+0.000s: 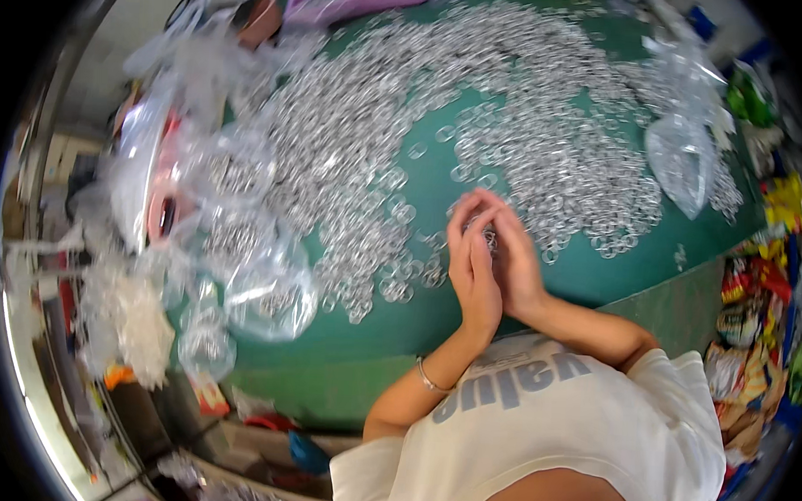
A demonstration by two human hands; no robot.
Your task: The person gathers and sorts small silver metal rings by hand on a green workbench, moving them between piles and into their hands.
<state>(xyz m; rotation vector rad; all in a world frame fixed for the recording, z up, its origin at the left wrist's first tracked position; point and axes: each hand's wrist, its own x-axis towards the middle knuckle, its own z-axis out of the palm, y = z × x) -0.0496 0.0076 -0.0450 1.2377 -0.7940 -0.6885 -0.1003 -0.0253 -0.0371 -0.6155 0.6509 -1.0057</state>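
My left hand and my right hand are cupped together above the near edge of the green table. Their fingertips meet at the top, and the palms face each other. In the gap between them shows a small clump of silvery metal rings; how many the hands enclose is hidden. Ahead and to both sides of the hands, a wide spread of loose metal rings covers much of the tabletop. A few single rings lie just beyond my fingertips.
Clear plastic bags, some with rings inside, crowd the table's left side. Another clear bag lies at the right edge. A purple tray and a pinkish cup stand at the far left. Colourful packets are heaped beyond the right edge.
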